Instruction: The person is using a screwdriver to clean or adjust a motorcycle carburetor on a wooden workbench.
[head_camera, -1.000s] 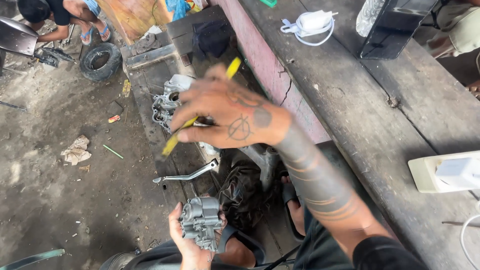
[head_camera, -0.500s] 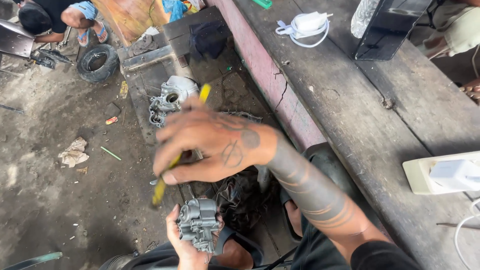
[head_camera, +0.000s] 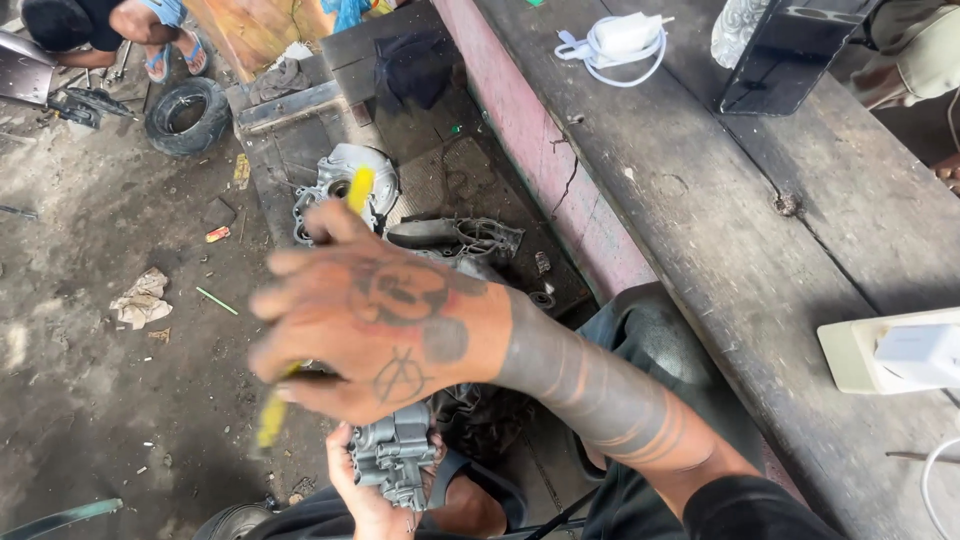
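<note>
My right hand (head_camera: 375, 325), tattooed on its back, is closed around a thin yellow tool (head_camera: 272, 415) whose other end (head_camera: 359, 188) sticks up past the knuckles. It hovers blurred just above a small grey metal carburettor-like part (head_camera: 393, 462). My left hand (head_camera: 358, 495) grips that part from below, near my knee. The tool's tip points down to the left of the part.
Grey engine casings (head_camera: 340, 180) and a cover (head_camera: 455, 238) lie on a dark mat ahead. A small tyre (head_camera: 187, 115) and another person's sandalled feet (head_camera: 160, 50) are far left. A wooden bench (head_camera: 760, 260) on the right holds a white charger (head_camera: 615, 40) and a power strip (head_camera: 900, 350).
My right hand with the yellow tool has moved down and towards me, closer above the metal part. The left hand keeps holding the part in place.
</note>
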